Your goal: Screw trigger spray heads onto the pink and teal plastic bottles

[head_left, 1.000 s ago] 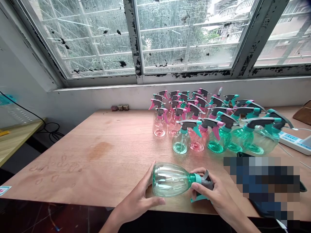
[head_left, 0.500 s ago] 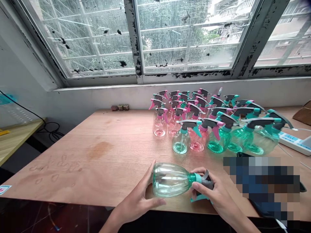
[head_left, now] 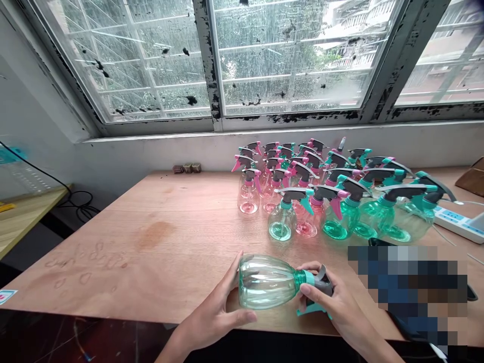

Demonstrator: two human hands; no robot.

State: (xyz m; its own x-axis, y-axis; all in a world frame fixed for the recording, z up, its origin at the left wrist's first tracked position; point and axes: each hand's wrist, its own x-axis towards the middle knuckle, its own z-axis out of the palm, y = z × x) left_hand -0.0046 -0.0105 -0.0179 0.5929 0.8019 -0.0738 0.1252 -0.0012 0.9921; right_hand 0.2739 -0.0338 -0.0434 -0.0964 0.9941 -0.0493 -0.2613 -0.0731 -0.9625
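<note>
A clear green spray bottle point(head_left: 266, 282) lies sideways in the air over the table's front edge, its base to the left and its spray head to the right. My right hand point(head_left: 325, 297) is closed around the grey and teal spray head and neck. At the base, my left hand point(head_left: 214, 310) cups the bottle, with its fingers behind and its thumb below in front; part of those fingers is hidden by the bottle. Beyond my hands stand several upright spray bottles, among them a green one point(head_left: 282, 222) and a pink one point(head_left: 248, 196).
The wooden table point(head_left: 124, 237) runs up to the wall under a window. A white power strip point(head_left: 459, 224) lies at the right, near a blurred-out object point(head_left: 416, 292). Small blocks point(head_left: 187, 168) sit at the back edge. A cable point(head_left: 81, 204) hangs at the left.
Almost nothing differs. The bottle and both hands sit very slightly lower in the picture, with the same hold.
</note>
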